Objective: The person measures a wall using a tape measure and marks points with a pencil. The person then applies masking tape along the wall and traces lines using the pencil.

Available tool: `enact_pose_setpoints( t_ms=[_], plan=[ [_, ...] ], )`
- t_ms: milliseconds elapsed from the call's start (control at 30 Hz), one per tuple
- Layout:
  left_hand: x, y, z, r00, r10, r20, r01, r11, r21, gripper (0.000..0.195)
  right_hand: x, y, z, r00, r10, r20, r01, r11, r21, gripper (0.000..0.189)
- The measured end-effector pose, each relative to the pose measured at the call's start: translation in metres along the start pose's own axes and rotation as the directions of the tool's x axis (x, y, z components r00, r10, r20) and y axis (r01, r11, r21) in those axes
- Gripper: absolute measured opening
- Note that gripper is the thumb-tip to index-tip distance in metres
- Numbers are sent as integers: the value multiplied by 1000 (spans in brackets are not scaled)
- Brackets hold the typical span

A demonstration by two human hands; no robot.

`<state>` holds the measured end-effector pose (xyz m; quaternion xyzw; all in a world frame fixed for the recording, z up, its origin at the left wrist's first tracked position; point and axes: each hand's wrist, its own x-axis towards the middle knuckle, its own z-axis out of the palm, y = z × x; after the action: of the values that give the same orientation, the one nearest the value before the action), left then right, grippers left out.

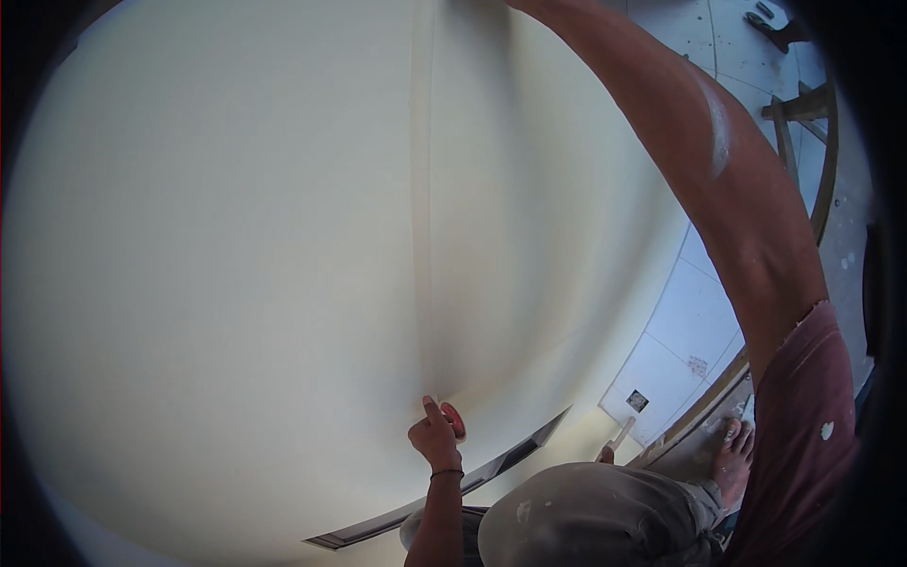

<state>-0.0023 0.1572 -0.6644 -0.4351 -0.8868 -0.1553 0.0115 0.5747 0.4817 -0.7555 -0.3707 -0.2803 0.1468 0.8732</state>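
A long strip of pale masking tape (421, 198) runs down the cream painted wall (248, 248). At its lower end my left hand (434, 434) grips a tape roll with a red core (453, 421), thumb pressed up near the strip. The wrist wears a thin dark band. My right arm (708, 156), with a white smear on it, stretches up across the view towards the strip's top end. That hand lies beyond the top edge, out of view.
A narrow dark-framed opening (510, 457) lies below my left hand. My bare foot (735, 453) stands on a board (691, 443). Below are white floor tiles (691, 305) with a square drain (637, 401). Wooden trestle legs (801, 110) and dark footwear (771, 32) appear at upper right.
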Motion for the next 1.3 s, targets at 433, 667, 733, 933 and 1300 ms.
enact_pose_setpoints(
  t_ms=[433, 667, 733, 933, 1300],
  plan=[
    [-20, 19, -4, 997, 72, 12, -73, 997, 23, 78, -5, -38, -9, 978, 205, 39, -185, 939, -289, 27],
    [-15, 18, -6, 997, 79, 23, -79, 997, 17, 78, -5, -35, -2, 982, 176, 65, -153, 954, -259, 24],
    [-23, 29, -6, 996, 79, 34, -78, 997, -23, 77, -4, -36, -4, 975, 209, 75, -184, 949, -255, 24],
    [-26, 25, -5, 992, 123, 27, -123, 992, -3, 76, -1, -31, -13, 989, 118, 87, -88, 952, -293, 23],
    [-24, 23, -5, 991, 131, 6, -131, 991, 10, 77, -1, -47, -7, 966, 253, 54, -227, 928, -297, 19]
  ],
)
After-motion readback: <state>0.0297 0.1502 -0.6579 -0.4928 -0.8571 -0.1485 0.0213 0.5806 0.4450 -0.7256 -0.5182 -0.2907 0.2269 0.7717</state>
